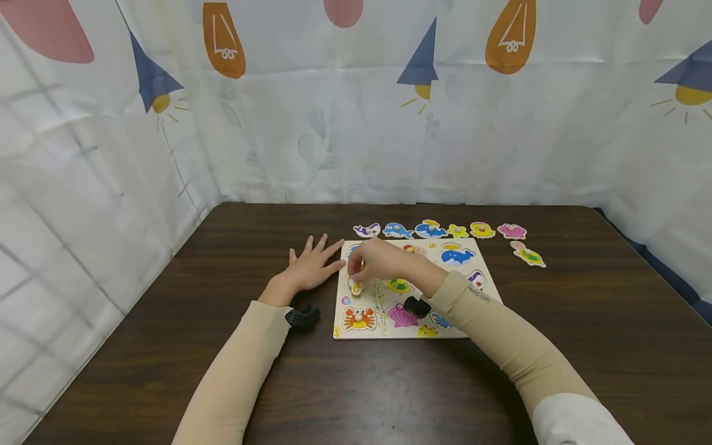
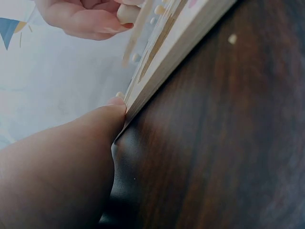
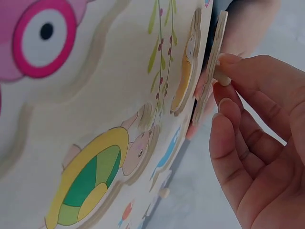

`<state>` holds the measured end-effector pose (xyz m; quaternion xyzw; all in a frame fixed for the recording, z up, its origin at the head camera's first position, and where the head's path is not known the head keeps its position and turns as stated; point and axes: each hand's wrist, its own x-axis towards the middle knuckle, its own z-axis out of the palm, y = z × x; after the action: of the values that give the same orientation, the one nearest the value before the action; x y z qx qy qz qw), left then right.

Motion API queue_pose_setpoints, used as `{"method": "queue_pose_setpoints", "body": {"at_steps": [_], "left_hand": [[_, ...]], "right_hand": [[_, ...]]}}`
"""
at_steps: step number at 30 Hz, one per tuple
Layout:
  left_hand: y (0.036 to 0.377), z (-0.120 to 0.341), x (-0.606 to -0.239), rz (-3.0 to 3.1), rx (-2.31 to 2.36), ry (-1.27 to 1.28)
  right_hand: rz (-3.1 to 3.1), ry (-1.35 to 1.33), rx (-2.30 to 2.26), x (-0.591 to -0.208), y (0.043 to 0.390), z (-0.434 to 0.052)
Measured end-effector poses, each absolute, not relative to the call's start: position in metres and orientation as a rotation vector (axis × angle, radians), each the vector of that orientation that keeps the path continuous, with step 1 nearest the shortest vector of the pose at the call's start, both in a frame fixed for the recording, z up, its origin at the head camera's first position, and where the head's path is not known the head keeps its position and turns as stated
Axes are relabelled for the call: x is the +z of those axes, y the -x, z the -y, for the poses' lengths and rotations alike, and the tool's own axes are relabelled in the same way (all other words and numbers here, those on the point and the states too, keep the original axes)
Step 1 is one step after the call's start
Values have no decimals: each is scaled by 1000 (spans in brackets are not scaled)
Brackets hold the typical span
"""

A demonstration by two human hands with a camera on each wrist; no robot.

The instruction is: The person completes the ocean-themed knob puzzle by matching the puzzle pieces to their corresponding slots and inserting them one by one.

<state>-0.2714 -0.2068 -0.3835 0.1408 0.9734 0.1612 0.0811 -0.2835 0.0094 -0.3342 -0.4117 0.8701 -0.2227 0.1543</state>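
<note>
My right hand (image 1: 378, 259) pinches the wooden knob of a thin puzzle piece (image 3: 209, 71) over the left part of a wooden sea-animal puzzle board (image 1: 325, 335). In the right wrist view the piece stands edge-on and tilted beside a yellow recess (image 3: 183, 86), so its picture is hidden. Fingers spread, my left hand (image 1: 308, 269) lies at the board's left edge; its thumb (image 2: 114, 109) touches that edge in the left wrist view. A crab piece (image 1: 359, 318) with a knob sits at the board's lower left. Turtle (image 3: 93, 183) and pink shell (image 1: 402, 315) pictures show nearby.
Behind the board several knobbed pieces lie in a row, among them a blue whale (image 1: 431, 230), a yellow star (image 1: 458, 231) and a pink shell piece (image 1: 512, 232). A turtle piece (image 1: 528, 254) lies right of the board. Everything rests on a dark wooden table (image 1: 167, 346), with a curtain (image 1: 356, 142) behind.
</note>
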Motion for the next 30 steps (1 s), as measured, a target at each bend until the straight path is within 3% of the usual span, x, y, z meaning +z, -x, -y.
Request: {"method": "queue_pose_setpoints", "body": {"at_steps": [30], "left_hand": [[273, 206, -385, -2919, 479, -412]], "right_hand": [[-2533, 1114, -528, -338, 282, 0]]}}
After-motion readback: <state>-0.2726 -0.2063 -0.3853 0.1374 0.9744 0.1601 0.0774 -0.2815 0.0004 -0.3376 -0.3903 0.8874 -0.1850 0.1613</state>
